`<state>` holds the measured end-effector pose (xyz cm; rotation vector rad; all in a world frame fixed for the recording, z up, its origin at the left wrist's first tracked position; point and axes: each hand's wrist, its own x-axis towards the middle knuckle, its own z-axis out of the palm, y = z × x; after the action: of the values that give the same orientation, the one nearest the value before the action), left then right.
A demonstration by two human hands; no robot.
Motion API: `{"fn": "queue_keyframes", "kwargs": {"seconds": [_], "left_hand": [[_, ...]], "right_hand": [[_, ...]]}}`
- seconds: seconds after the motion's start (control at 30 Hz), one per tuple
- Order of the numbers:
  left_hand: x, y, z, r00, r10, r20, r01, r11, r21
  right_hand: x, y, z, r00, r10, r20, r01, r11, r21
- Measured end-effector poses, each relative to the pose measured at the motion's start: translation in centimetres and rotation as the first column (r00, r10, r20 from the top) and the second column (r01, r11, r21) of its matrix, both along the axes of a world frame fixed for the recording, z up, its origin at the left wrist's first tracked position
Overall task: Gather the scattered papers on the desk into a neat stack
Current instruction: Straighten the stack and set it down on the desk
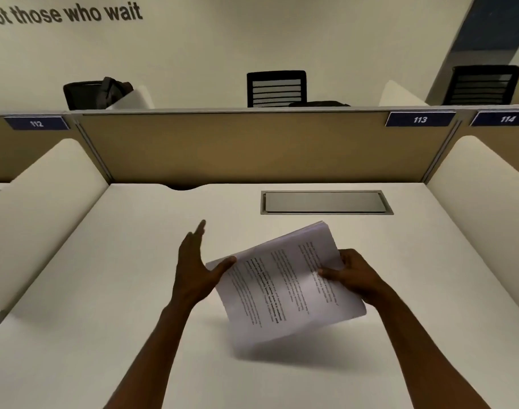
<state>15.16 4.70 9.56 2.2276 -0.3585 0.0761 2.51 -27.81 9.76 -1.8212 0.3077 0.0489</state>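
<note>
A stack of printed white papers [279, 287] is held tilted above the white desk [104, 320], its lower corner near the desk surface. My right hand [352, 276] grips the stack's right edge, thumb on the printed top sheet and fingers behind. My left hand [196, 261] is at the stack's left edge with flat, extended fingers; only its thumb touches the top corner of the paper. No loose sheets show elsewhere on the desk.
A grey metal cable hatch [326, 202] is set into the desk at the back right. White side dividers [42, 208] flank the desk on both sides, and a tan partition [252, 146] closes the back. Black chairs [277, 88] stand beyond it.
</note>
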Motion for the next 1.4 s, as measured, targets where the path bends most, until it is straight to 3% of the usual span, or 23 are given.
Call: {"fn": "queue_keyframes", "kwargs": {"seconds": [0.1,0.2,0.27,0.43,0.57,0.7,0.8,0.9,0.97,1.07,1.23,1.4], "left_hand": [[0.6,0.0,2.8,0.936,-0.341,-0.091,0.353,0.894,0.276],[1.2,1.3,3.1,0.895,-0.328,-0.304,0.419,0.852,0.315],[1.1,2.7,2.9,0.897,-0.290,-0.332,0.400,0.854,0.334],[-0.7,5.7,2.5,0.911,-0.287,-0.296,0.320,0.945,0.068],[-1.6,8.4,2.7,0.923,-0.209,-0.323,0.176,0.976,-0.126],[-2.6,10.7,2.5,0.898,-0.121,-0.423,-0.044,0.931,-0.362],[-3.0,12.0,1.7,0.873,-0.090,-0.479,-0.168,0.867,-0.469],[-3.4,12.5,0.4,0.854,-0.050,-0.518,-0.245,0.840,-0.485],[-4.1,12.5,-0.3,0.846,0.003,-0.533,-0.288,0.844,-0.452],[-5.4,12.2,-2.1,0.848,0.076,-0.524,-0.319,0.863,-0.392],[-6.0,13.5,-5.5,0.837,0.183,-0.515,-0.361,0.893,-0.269],[-2.3,16.7,-6.3,0.855,0.129,-0.503,-0.243,0.955,-0.168]], "right_hand": [[1.6,1.1,1.9,0.985,0.167,-0.040,-0.170,0.981,-0.090],[3.4,2.5,3.1,0.960,0.272,-0.063,-0.278,0.948,-0.153],[4.5,3.0,3.8,0.951,0.300,-0.076,-0.308,0.941,-0.141],[6.1,4.6,6.1,0.922,0.378,-0.084,-0.385,0.919,-0.090],[6.5,4.5,7.1,0.953,0.294,0.076,-0.301,0.948,0.104],[6.2,6.5,3.8,0.992,0.102,0.077,-0.126,0.882,0.454],[5.0,11.4,1.2,0.984,0.171,0.055,-0.174,0.830,0.529],[4.3,16.7,0.9,0.996,0.077,0.054,-0.094,0.809,0.580],[4.2,19.7,0.4,0.998,-0.058,0.039,0.028,0.840,0.541],[4.4,22.4,-1.2,0.982,-0.186,0.034,0.166,0.933,0.319],[5.8,23.8,-3.9,0.986,-0.166,-0.013,0.166,0.974,0.153],[9.1,26.0,-6.5,0.982,-0.163,-0.092,0.170,0.983,0.068]]}}
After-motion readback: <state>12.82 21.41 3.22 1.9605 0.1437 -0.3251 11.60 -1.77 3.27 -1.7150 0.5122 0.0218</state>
